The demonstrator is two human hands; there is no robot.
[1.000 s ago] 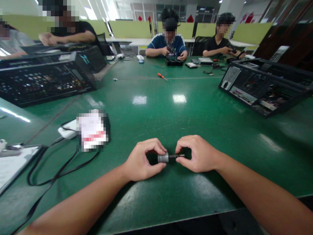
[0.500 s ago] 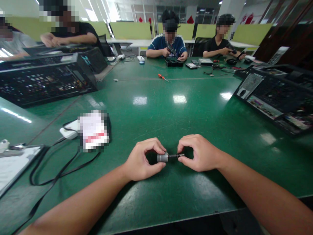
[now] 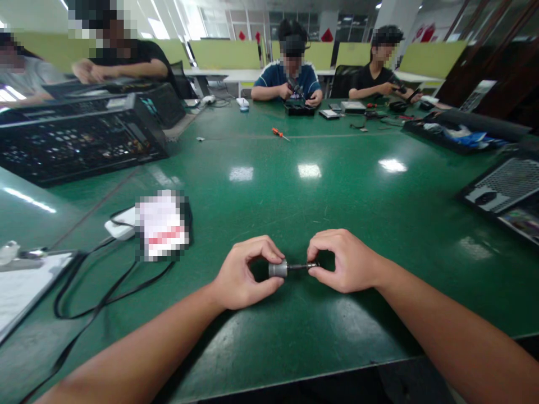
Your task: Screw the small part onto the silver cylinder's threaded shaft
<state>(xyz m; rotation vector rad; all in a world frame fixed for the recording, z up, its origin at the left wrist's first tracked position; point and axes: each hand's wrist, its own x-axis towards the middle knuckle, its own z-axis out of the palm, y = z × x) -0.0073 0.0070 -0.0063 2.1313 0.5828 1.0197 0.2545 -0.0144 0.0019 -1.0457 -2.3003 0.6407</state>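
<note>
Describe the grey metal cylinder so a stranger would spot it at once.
Go to the near side of the big green table. There the left hand pinches the short grey cylinder between finger and thumb. It is wider and paler than the dark, thin shaft running from it to the right hand.

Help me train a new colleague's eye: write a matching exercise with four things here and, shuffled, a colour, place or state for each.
1. Left hand
2. Right hand
3. Screwdriver
4. Clipboard

A. Orange, lying on the green table
B. Fingers on the thin rod
C. At the picture's left edge, bearing white paper
D. Pinching the grey cylinder

1-D, 2-B, 3-A, 4-C
</note>
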